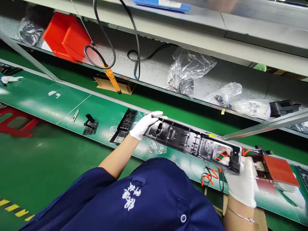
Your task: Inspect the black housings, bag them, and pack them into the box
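Support at both ends suits the long black panel (179,138), held above the green tabletop (106,112) with its ribbed inner side in view. The gloved left hand (145,125) is closed around one end, fingers over the edge; the gloved right hand (242,179) grips the other. Good handling likely means keeping both grips level, so the panel doesn't twist, and clear of the orange coiled cord (211,175).
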{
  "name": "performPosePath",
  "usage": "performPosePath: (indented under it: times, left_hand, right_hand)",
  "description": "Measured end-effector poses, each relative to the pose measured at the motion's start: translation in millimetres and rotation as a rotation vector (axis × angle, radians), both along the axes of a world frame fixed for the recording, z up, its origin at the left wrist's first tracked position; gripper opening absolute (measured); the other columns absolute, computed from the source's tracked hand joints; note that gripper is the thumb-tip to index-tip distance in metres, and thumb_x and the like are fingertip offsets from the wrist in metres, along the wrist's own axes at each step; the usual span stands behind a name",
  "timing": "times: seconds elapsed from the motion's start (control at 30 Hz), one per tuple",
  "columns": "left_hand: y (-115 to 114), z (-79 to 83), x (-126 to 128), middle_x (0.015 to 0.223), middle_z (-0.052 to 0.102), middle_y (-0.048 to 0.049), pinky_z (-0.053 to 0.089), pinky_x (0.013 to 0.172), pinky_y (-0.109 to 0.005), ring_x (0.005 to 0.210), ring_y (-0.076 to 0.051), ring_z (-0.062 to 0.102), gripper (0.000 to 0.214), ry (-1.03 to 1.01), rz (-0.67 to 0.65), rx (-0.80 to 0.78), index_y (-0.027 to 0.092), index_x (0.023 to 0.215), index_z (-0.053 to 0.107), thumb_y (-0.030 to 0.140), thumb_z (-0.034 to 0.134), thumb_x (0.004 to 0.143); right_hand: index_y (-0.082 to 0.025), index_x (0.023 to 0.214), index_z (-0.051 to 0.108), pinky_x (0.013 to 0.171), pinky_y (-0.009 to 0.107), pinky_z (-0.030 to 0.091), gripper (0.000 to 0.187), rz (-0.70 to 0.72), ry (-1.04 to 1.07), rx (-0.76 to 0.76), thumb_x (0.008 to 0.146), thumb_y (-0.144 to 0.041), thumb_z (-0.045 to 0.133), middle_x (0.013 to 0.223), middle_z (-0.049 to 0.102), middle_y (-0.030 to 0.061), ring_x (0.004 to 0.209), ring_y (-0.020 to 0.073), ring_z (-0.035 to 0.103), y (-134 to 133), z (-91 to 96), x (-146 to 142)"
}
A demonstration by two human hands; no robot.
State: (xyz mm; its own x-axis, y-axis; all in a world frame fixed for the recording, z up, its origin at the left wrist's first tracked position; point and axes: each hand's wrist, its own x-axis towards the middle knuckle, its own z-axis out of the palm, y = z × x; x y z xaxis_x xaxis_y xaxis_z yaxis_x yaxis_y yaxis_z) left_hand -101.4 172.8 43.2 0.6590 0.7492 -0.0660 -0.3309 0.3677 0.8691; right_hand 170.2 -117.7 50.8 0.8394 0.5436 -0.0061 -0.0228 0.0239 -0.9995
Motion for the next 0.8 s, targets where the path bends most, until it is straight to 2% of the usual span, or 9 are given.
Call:
performPosePath:
  times: [0.1,0.2,0.3,0.47,0.63,0.8]
  left_hand:
    - [-1.4,7.9,-3.2,0.116,0.077,-0.0126,0.049,0.105,-0.047,0.111,-0.032,0.072,0.046,-0.032,-0.059,0.023,0.016,0.115,0.071,0.031,0.085,0.074]
    - [-7.6,17.6,-4.7,0.108,0.080,-0.0092,0.052,0.102,-0.042,0.105,-0.027,0.074,0.033,-0.081,-0.067,0.047,0.017,0.103,0.073,0.028,0.084,0.074]
    - [-13.6,25.5,-5.0,0.102,0.080,-0.0065,0.052,0.101,-0.038,0.100,-0.024,0.075,0.024,-0.113,-0.056,0.072,0.018,0.094,0.074,0.027,0.084,0.074]
    - [-17.2,31.5,-3.9,0.100,0.080,-0.0058,0.054,0.097,-0.037,0.094,-0.022,0.076,0.019,-0.108,-0.054,0.064,0.018,0.091,0.073,0.025,0.081,0.075]
    - [-15.2,28.9,-2.9,0.102,0.080,-0.0056,0.055,0.095,-0.038,0.098,-0.023,0.075,0.017,-0.091,-0.077,0.053,0.019,0.092,0.073,0.026,0.079,0.077]
    - [-12.1,24.9,-2.4,0.106,0.079,-0.0056,0.054,0.095,-0.040,0.104,-0.026,0.073,0.022,-0.034,-0.085,0.013,0.019,0.095,0.071,0.028,0.079,0.077]
  right_hand:
    - [-0.025,0.101,0.073,0.039,0.031,0.040,0.038,0.091,0.140,-0.009,0.079,-0.057,0.070,0.054,0.047,-0.0020,0.043,0.0142,0.040,-1.2,-0.4,-9.0]
    - [-0.018,0.113,0.073,0.038,0.024,0.032,0.048,0.101,0.236,0.052,0.078,-0.051,0.075,0.055,0.038,-0.0062,0.041,0.0069,0.028,-2.7,4.1,-19.2]
    - [-0.017,0.106,0.074,0.037,0.019,0.026,0.039,0.087,0.245,0.136,0.080,-0.046,0.076,0.058,0.037,-0.0071,0.041,0.0030,0.025,-4.8,10.7,-24.9]
    - [-0.018,0.103,0.073,0.037,0.016,0.025,0.029,0.080,0.302,0.179,0.084,-0.040,0.074,0.060,0.034,-0.0083,0.042,0.0016,0.023,-9.5,17.6,-28.1]
    - [-0.016,0.101,0.075,0.037,0.018,0.020,0.026,0.047,0.387,0.174,0.087,-0.037,0.068,0.060,0.031,-0.0070,0.042,0.0013,0.021,-11.0,23.6,-31.5]
    - [-0.017,0.095,0.072,0.033,0.016,0.020,0.026,0.053,0.465,0.141,0.080,-0.039,0.073,0.058,0.030,-0.0076,0.042,0.0024,0.017,-9.4,29.6,-30.9]
